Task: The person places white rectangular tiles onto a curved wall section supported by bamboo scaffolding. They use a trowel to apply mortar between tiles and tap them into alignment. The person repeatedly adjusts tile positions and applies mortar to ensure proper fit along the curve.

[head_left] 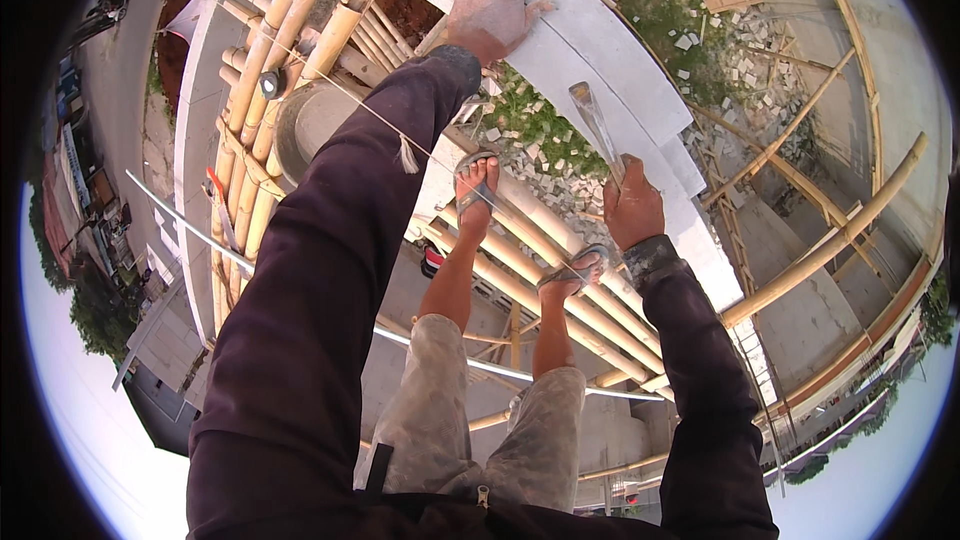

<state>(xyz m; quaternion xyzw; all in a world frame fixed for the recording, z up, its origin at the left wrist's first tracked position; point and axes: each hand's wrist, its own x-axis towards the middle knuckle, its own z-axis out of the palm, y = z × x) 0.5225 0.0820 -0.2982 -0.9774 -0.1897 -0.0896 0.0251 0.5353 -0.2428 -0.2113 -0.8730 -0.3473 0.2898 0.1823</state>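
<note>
My left hand (493, 15) lies flat with fingers spread on top of a pale grey block wall (600, 70). Grey dust coats its back. My right hand (634, 202), closer to me and to the right, is wrapped round a metal hand tool (597, 125) with a narrow shaft and a flat, squared end; its exact kind I cannot tell. That end points away from me, beside the wall's inner edge. A thin string (340, 90) with a frayed tuft crosses above my left sleeve.
My sandalled feet (475, 185) stand on bamboo poles (540, 240) high above ground. At left, a round basin (290, 130) holds grey material, near a black round object (270, 83) and an orange-handled tool (216, 190). Broken block pieces (560, 175) litter grass below. Bamboo scaffolding (830, 240) rises at right.
</note>
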